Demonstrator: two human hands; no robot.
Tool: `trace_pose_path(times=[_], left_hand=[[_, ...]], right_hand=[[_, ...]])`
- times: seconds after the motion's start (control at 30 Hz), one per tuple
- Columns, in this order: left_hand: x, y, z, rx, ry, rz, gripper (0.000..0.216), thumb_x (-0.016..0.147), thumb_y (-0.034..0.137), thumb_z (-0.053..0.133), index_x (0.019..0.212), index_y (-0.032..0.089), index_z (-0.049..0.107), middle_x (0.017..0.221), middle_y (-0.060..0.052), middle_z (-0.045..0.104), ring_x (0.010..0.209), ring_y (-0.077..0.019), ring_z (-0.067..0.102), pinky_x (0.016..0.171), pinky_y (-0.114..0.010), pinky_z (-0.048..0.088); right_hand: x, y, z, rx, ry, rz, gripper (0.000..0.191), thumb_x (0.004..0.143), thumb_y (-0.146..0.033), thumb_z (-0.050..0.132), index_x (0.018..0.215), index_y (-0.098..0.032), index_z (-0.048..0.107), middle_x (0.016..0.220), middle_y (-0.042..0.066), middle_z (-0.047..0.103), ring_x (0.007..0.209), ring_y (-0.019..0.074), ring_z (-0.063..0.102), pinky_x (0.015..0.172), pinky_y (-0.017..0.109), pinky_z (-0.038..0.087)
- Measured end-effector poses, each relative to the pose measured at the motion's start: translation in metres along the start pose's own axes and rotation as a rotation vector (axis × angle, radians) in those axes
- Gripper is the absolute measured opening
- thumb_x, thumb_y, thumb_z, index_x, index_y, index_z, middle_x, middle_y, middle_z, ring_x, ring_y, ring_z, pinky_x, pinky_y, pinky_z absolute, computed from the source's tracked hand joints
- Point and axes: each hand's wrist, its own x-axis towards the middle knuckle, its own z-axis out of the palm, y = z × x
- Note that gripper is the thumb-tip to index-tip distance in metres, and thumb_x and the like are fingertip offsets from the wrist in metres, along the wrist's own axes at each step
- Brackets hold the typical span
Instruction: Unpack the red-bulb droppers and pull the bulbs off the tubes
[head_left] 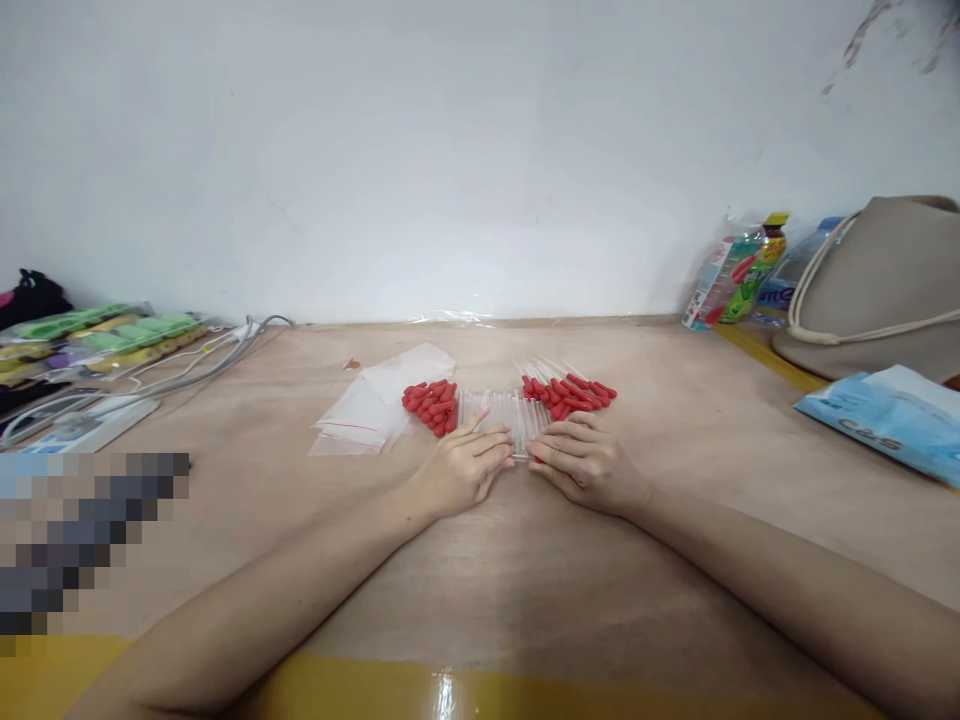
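Note:
A row of thin clear sticks or tubes lies side by side on the table, between two piles of small red pieces. My left hand rests over the left near part of the row, thumb apart and fingers stretched toward the right. From the other side, my right hand lies with its fingers spread at the row's right near end. A bit of red shows under its fingertips; what it belongs to is hidden. The left red pile sits beyond my left hand, the right red pile beyond my right. Pale thin sticks extend behind the latter.
Clear plastic bags lie left of the row. Far left are packaged green and yellow items, cables and a white power strip. Drink bottles, a beige bag and a blue tissue pack stand right. A wall closes the back.

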Motion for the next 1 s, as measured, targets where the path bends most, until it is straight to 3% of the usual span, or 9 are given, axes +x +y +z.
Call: trace_pose_path(times=[0.27, 0.67, 0.77, 0.9, 1.0], left_hand=[[-0.003, -0.001, -0.001, -0.020, 0.025, 0.014, 0.014, 0.086, 0.014, 0.046, 0.094, 0.013, 0.058, 0.093, -0.006, 0.068, 0.097, -0.0160, 0.062, 0.103, -0.042, 0.038], [-0.009, -0.004, -0.006, -0.045, 0.063, -0.014, 0.014, 0.085, 0.013, 0.048, 0.095, 0.014, 0.057, 0.094, -0.006, 0.067, 0.098, -0.0167, 0.061, 0.096, -0.039, 0.045], [-0.014, -0.014, -0.010, -0.009, 0.129, -0.158, 0.014, 0.085, 0.013, 0.048, 0.094, 0.015, 0.059, 0.094, -0.007, 0.065, 0.094, -0.0174, 0.060, 0.086, -0.037, 0.049], [-0.016, -0.028, -0.010, 0.048, 0.190, -0.406, 0.016, 0.086, 0.017, 0.046, 0.092, 0.013, 0.061, 0.090, -0.009, 0.055, 0.084, -0.0162, 0.055, 0.072, -0.031, 0.050], [-0.015, -0.037, -0.005, 0.092, 0.157, -0.480, 0.023, 0.087, 0.015, 0.041, 0.102, 0.013, 0.059, 0.092, -0.009, 0.047, 0.083, -0.0161, 0.051, 0.071, -0.031, 0.050]], right_hand=[[0.000, 0.001, -0.001, 0.040, 0.043, -0.039, 0.019, 0.079, -0.017, 0.059, 0.098, -0.017, 0.062, 0.086, 0.004, 0.069, 0.083, 0.0153, 0.061, 0.076, 0.032, 0.049], [-0.004, 0.006, -0.008, 0.022, 0.072, -0.105, 0.021, 0.078, -0.017, 0.061, 0.099, -0.017, 0.062, 0.089, 0.004, 0.070, 0.085, 0.0165, 0.062, 0.079, 0.032, 0.050], [-0.008, 0.017, -0.011, 0.015, 0.142, 0.045, 0.021, 0.078, -0.017, 0.061, 0.099, -0.021, 0.064, 0.084, 0.003, 0.070, 0.081, 0.0161, 0.062, 0.074, 0.032, 0.049], [-0.015, 0.045, -0.012, -0.043, 0.265, 0.447, 0.020, 0.081, -0.028, 0.057, 0.098, -0.023, 0.067, 0.073, 0.003, 0.062, 0.065, 0.0141, 0.055, 0.062, 0.029, 0.045], [-0.026, 0.074, -0.013, -0.045, 0.294, 0.738, 0.028, 0.083, -0.035, 0.051, 0.100, -0.019, 0.065, 0.070, 0.003, 0.055, 0.064, 0.0144, 0.052, 0.059, 0.028, 0.043]])
